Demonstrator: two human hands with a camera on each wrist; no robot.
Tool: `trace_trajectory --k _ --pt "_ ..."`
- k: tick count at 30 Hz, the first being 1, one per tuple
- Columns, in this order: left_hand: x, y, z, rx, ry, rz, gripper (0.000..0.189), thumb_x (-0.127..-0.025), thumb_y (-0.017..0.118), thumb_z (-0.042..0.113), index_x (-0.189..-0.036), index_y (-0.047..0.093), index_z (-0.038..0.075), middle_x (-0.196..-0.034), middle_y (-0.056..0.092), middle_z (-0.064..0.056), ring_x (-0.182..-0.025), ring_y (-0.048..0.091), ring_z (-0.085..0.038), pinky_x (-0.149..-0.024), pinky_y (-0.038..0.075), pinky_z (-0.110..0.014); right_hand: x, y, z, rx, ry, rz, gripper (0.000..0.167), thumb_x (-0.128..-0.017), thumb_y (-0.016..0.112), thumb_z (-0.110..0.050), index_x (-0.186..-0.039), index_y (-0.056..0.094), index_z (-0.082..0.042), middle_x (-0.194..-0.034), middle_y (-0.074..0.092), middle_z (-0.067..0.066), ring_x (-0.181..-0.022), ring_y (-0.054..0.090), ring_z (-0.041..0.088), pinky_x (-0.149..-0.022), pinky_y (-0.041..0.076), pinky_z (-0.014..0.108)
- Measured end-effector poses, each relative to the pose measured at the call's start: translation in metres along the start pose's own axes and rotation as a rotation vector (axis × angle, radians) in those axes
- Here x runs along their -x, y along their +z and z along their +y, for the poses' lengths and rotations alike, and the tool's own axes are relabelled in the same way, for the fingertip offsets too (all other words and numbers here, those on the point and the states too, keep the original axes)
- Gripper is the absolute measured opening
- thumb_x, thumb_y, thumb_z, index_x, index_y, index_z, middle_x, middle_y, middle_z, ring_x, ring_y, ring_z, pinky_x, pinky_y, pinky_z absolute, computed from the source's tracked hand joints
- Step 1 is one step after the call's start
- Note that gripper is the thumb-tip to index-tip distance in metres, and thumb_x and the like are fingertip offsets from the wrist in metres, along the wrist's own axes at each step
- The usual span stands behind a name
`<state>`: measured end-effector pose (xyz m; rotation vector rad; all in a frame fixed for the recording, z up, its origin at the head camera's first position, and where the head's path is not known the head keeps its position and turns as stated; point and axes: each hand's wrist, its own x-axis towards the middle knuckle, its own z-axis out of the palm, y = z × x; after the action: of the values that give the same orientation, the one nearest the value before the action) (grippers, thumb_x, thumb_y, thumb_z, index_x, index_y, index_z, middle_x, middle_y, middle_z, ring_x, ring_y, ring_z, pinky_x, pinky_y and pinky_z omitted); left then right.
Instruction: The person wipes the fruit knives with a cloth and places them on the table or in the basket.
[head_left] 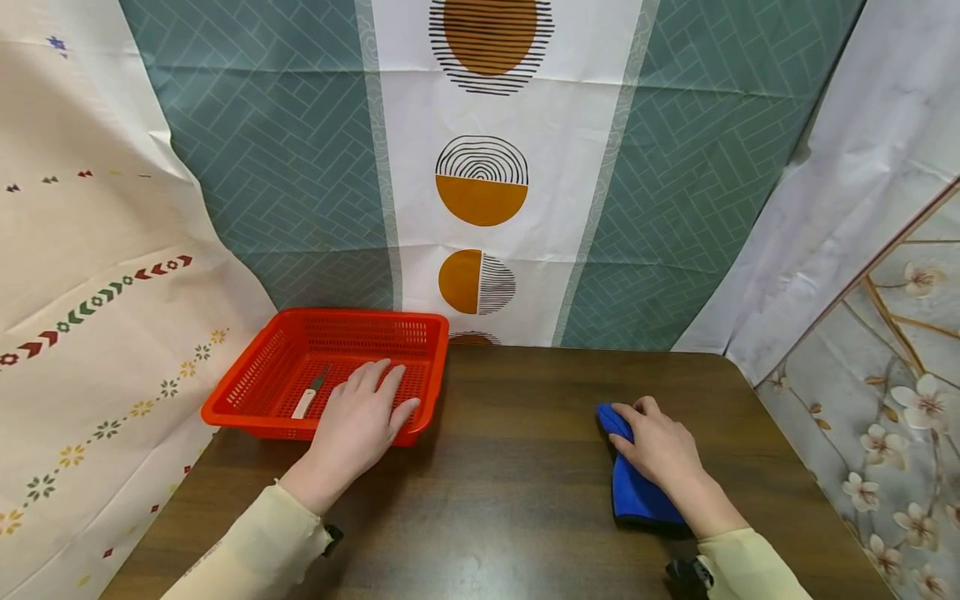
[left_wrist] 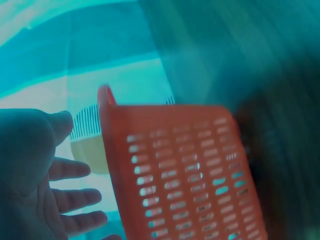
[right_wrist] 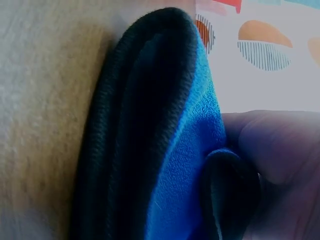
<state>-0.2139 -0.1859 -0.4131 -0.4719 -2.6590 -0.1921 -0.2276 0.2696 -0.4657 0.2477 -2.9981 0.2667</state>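
My left hand (head_left: 360,421) reaches over the near right part of a red plastic basket (head_left: 258,422), fingers spread and loosely bent, holding nothing. In the left wrist view that hand (left_wrist: 30,170) is beside the slotted wall of the basket (left_wrist: 165,120). Inside the basket lies a small knife (head_left: 303,404) with a white handle and grey blade. On the right side of the table, my right hand (head_left: 663,446) pinches the upper part of a folded blue cloth (head_left: 637,496) with dark edging. The right wrist view shows the cloth (right_wrist: 200,115) bunched into upright folds against the thumb.
A brown wooden table (head_left: 517,500) bears everything. Behind it hangs a patterned green and white curtain (head_left: 495,117). Cream printed fabric (head_left: 97,275) closes off the left side, and floral fabric (head_left: 885,433) stands along the right edge.
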Motion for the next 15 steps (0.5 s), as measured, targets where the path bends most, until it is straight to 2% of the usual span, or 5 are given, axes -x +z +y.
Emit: trace_trajectory --k 8,15 --pt "0.004 0.004 0.014 -0.007 0.029 0.018 0.067 -0.102 0.079 0.043 -0.153 0.062 0.002 -0.153 0.059 -0.026 -0.143 0.054 -0.050 -0.108 0.050 -0.069 0.001 0.006 0.000 0.011 0.002 -0.038 0.060 -0.102 0.079 -0.035 -0.154 0.063 -0.008 -0.138 0.058 0.030 -0.109 0.069 0.049 -0.087 0.057 0.068" --pt "0.004 0.003 0.020 -0.028 0.033 0.007 0.072 -0.102 0.077 0.048 -0.157 0.058 0.005 -0.157 0.057 -0.025 -0.146 0.052 -0.049 -0.111 0.048 -0.069 0.003 0.003 -0.004 -0.004 0.012 -0.080 0.069 -0.105 0.074 -0.048 -0.158 0.057 -0.007 -0.149 0.054 0.033 -0.132 0.057 0.058 -0.101 0.050 0.075"
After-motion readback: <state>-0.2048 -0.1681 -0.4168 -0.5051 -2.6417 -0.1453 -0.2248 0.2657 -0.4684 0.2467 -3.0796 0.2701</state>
